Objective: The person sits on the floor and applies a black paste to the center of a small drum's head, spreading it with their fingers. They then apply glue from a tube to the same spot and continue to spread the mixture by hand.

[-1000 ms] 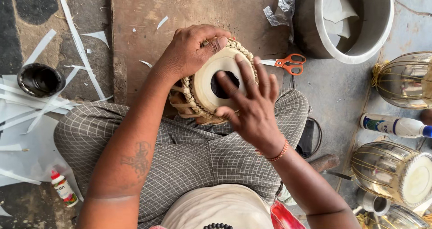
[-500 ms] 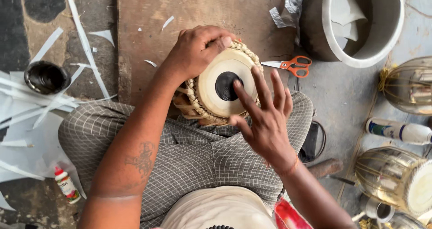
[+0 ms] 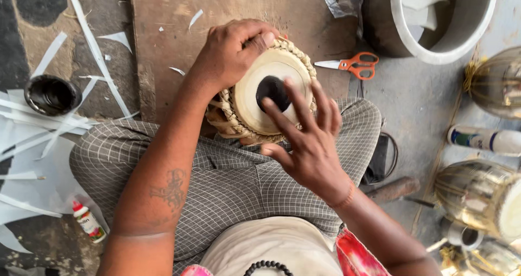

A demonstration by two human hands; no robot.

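View from above a seated person. A small hand drum [image 3: 259, 100], with a pale skin, a black centre spot and a braided rim, lay tilted on the lap of the checked trousers [image 3: 228, 178], its face turned upward. The left hand [image 3: 230, 53] curled over the drum's far rim, thumb pressed onto the skin's edge. The right hand [image 3: 306, 140] hovered at the drum's near side, fingers spread, their tips over the black spot; contact could not be judged. Beyond the drum lay orange-handled scissors [image 3: 355, 65] and a grey basin [image 3: 434, 21]; left of the drum stood a black pot [image 3: 51, 94].
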